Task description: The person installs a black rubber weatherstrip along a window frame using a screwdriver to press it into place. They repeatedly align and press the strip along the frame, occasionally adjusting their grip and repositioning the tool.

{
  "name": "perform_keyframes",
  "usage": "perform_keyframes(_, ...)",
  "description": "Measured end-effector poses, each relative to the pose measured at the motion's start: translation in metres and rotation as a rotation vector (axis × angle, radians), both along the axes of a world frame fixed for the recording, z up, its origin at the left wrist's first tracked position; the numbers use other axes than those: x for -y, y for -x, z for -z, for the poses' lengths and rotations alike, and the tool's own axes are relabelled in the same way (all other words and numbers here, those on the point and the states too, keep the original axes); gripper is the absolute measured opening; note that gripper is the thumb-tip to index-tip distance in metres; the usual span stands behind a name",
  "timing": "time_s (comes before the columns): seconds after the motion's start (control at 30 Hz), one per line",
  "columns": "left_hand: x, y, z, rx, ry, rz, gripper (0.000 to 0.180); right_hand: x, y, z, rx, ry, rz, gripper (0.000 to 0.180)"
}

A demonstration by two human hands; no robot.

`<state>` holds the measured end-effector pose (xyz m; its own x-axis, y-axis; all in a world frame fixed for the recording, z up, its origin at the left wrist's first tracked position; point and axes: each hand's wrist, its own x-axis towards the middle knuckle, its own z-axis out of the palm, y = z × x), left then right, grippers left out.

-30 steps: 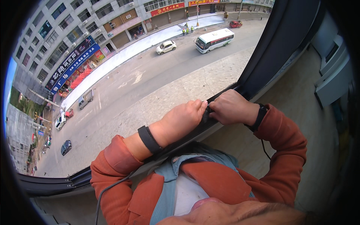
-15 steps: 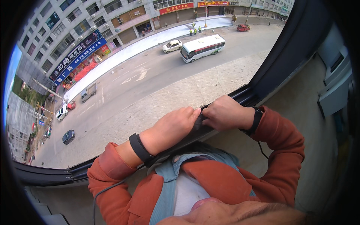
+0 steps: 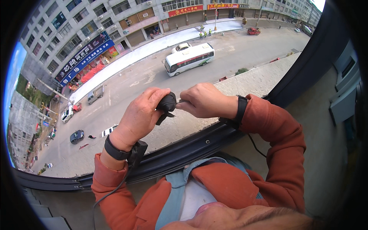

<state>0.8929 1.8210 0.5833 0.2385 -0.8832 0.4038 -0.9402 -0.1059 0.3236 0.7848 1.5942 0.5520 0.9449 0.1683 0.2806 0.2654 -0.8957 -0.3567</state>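
Note:
My left hand (image 3: 141, 111) is closed around a rolled black bundle (image 3: 167, 102), which looks like a folded umbrella. One rounded end of it faces right, and a loose dark flap hangs from its underside. The rest is hidden behind my left fingers. My right hand (image 3: 205, 101) pinches at that right end, thumb and fingers pressed together on a small dark piece. Whether this piece is a strap or a tip I cannot tell. Both hands are held out above the dark window frame (image 3: 184, 155), with a pale ledge (image 3: 245, 88) beyond it.
The frame's thick side post (image 3: 303, 65) rises at the right. Far below, a street holds a white bus (image 3: 190, 59), cars and several people in bright vests. Thin cables hang from the black bands on my wrists. A pale boxy unit (image 3: 343, 96) stands at the far right indoors.
Both hands have moved outward and left, away from the window frame, and apart from each other. The black bundle now shows clearly between them. The bus has moved left along the street.

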Motion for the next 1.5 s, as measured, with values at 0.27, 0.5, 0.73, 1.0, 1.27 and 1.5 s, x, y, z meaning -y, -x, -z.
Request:
perform_keyframes(0.27, -0.005, -0.077, 0.037, -0.563, 0.252, -0.183, 0.047, 0.001, -0.097, 0.028, -0.116, -0.35, -0.002, 0.043)
perform_keyframes(0.5, -0.01, -0.095, 0.048, -0.777, 0.444, -0.311, 0.04, -0.005, -0.132, 0.052, -0.154, -0.76, 0.121, 0.047)
perform_keyframes(0.73, 0.014, -0.081, 0.057, -1.045, 0.453, -0.222, 0.043, -0.002, -0.132, 0.048, -0.423, -1.352, -0.096, 0.039)
perform_keyframes(1.0, 0.026, -0.099, 0.086, -0.858, 0.431, -0.246, 0.05, 0.013, -0.161, 0.067, -0.06, -1.124, 0.068, 0.021)
perform_keyframes(1.27, 0.006, -0.121, 0.097, -0.699, 0.253, -0.439, 0.024, 0.035, -0.153, 0.072, -0.069, -0.978, 0.174, 0.024)
perform_keyframes(1.5, 0.001, -0.124, 0.096, -0.82, 0.29, -0.503, 0.017, 0.04, -0.152, 0.073, -0.131, -0.89, 0.203, 0.023)
